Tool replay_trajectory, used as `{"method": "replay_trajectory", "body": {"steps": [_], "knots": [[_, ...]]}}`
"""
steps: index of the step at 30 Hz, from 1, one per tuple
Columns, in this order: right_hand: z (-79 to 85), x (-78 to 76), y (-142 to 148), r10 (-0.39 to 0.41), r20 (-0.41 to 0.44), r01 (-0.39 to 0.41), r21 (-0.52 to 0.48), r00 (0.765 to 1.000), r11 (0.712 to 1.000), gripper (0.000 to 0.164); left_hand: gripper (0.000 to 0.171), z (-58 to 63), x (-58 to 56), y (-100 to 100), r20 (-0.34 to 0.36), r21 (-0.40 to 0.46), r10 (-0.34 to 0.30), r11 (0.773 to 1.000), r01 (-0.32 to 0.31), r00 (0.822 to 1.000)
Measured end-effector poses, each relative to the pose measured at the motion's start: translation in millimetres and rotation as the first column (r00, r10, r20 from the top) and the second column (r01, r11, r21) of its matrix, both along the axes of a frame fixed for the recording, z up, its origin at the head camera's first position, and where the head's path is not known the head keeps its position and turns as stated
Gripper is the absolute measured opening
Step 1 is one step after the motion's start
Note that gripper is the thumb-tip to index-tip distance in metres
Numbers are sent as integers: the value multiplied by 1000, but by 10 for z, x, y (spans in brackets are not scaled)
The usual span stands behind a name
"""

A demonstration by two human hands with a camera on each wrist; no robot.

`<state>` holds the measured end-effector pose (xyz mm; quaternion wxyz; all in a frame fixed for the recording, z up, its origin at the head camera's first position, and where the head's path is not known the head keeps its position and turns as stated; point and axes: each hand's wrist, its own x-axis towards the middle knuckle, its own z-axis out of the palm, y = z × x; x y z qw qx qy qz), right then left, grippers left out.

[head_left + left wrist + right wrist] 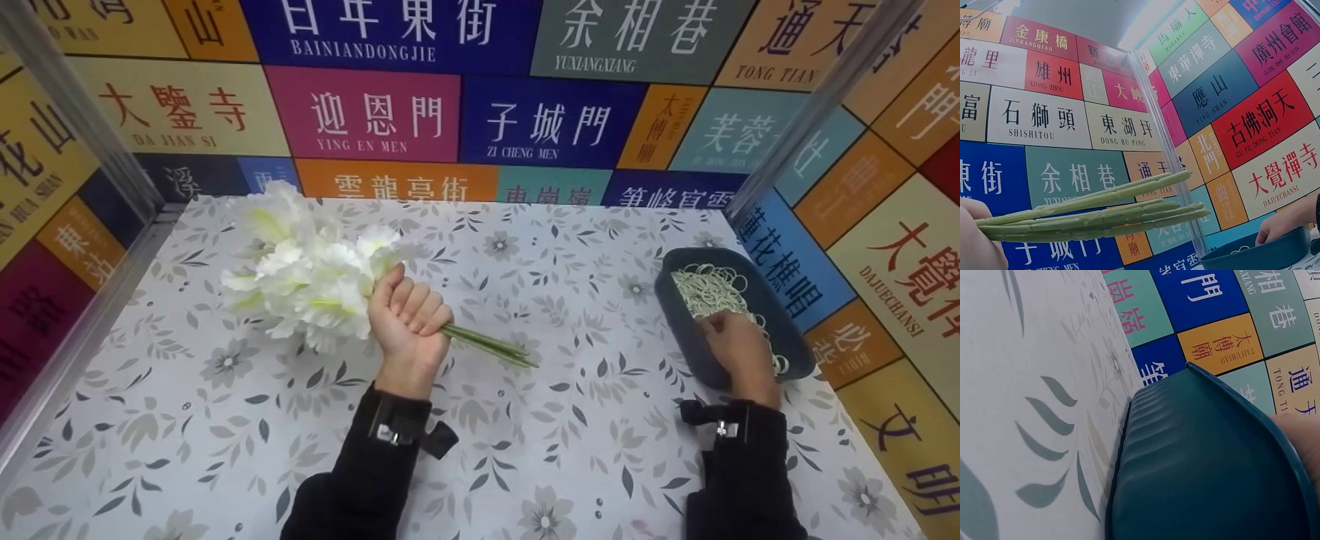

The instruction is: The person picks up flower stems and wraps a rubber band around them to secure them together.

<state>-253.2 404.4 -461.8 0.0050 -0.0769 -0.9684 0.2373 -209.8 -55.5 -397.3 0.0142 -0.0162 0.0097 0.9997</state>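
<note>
My left hand [409,322] grips a bunch of white ruffled flowers [300,270] just below the blooms. Their green stems [491,345] stick out past the little-finger side, pointing right; the left wrist view shows several stem ends [1117,211] up close. Inside a dark blue-green tray [780,315], my right hand [739,349] reaches down with bent fingers to a pile of pale rubber bands [709,289]. Whether those fingertips pinch a band is hidden. The right wrist view is mostly the tray's ribbed outer wall [1162,455], with part of the hand at the right edge.
A white table cover [525,450] with grey leaves and flowers lies under everything. Panels with coloured street-name signs [360,112] stand along the back and both sides, joined by clear corner strips [825,97]. The tray sits near the right panel.
</note>
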Motion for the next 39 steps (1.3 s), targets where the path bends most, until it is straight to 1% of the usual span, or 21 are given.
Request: {"method": "replay_trajectory", "body": {"steps": [4, 8, 11, 15, 17, 20, 23, 25, 26, 28, 29, 31, 33, 36, 39], "knots": [[4, 4, -17, 2, -47, -1, 14, 999, 1000, 41, 57, 3, 7, -8, -1, 5, 2, 1000, -2, 1000], [72, 31, -34, -17, -49, 18, 4, 999, 1000, 39, 57, 2, 9, -11, -1, 15, 0, 1000, 0, 1000], [199, 80, -61, -44, -59, 44, -5, 997, 999, 44, 57, 3, 6, -7, 2, 14, 5, 1000, -5, 1000], [439, 163, -131, -48, -117, 44, -36, 992, 998, 48, 57, 8, -3, -2, -8, 24, 5, 1000, -4, 1000], [563, 208, -190, -32, -139, 26, -46, 990, 999, 47, 57, 11, -3, -1, -14, 28, 5, 1000, -4, 1000], [728, 285, -297, 24, -163, -32, -46, 986, 998, 45, 57, 13, -5, -2, -13, 23, 10, 1000, -10, 1000], [865, 370, -445, 122, -194, -134, -51, 974, 990, 40, 56, 12, -3, -4, -9, 15, 18, 1000, -18, 1000], [938, 428, -562, 204, -230, -224, -62, 951, 973, 34, 56, 9, -4, -7, -7, 17, 17, 1000, -17, 1000], [969, 455, -628, 245, -257, -271, -70, 935, 960, 30, 56, 10, -2, -8, -8, 18, 16, 1000, -16, 1000], [1016, 501, -761, 332, -336, -372, -62, 882, 926, 20, 56, 13, -1, -10, -7, 19, 14, 1000, -14, 1000], [1034, 521, -821, 372, -371, -421, -58, 851, 905, 16, 56, 16, 2, -10, -7, 15, 16, 1000, -16, 1000], [1064, 558, -939, 443, -445, -513, -43, 778, 857, 12, 57, 19, 6, -7, -9, 11, 18, 1000, -18, 1000], [1083, 586, -1042, 503, -506, -590, -16, 701, 807, 14, 57, 23, 11, -4, -7, 7, 20, 1000, -20, 1000], [1107, 624, -1179, 563, -560, -675, 9, 608, 737, 20, 56, 21, 11, 0, -5, 4, 23, 1000, -23, 1000], [1114, 653, -1304, 604, -592, -731, 35, 534, 681, 25, 56, 15, 9, 2, 5, -1, 27, 1000, -27, 1000]]}}
